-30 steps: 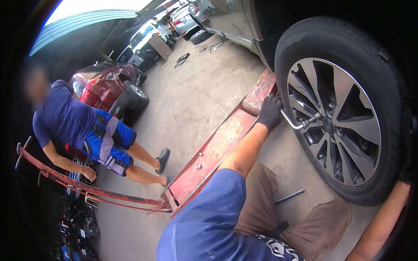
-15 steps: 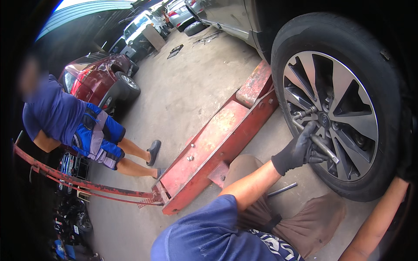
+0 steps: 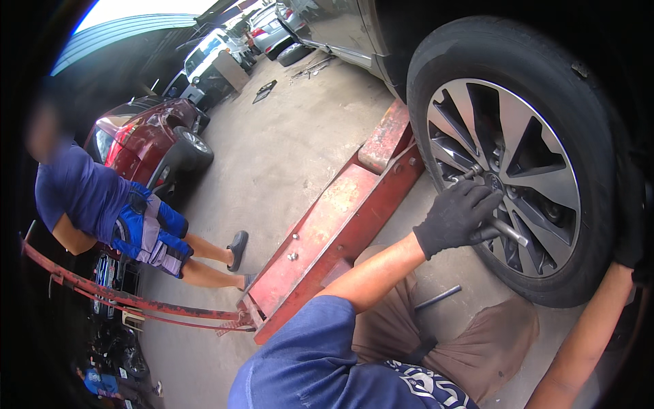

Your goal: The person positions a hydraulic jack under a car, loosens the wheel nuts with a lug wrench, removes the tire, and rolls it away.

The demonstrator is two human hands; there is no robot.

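My left hand, in a black glove, is closed around a bent steel lug wrench. One end of the wrench meets the wheel near its hub, and the other sticks out below my fingers. The car wheel has dark and silver spokes and a black tyre. At the tyre's right side is my right hand, also in a black glove; its fingers are lost in shadow.
A red floor jack with a long handle lies left of the wheel. A metal bar is on the floor by my legs. Another person stands at the left. A red car is parked behind.
My left hand has turned over the lug wrench, its back now facing up more, and the wrench has swung slightly. The whole view has shifted a little, with the wheel further left.
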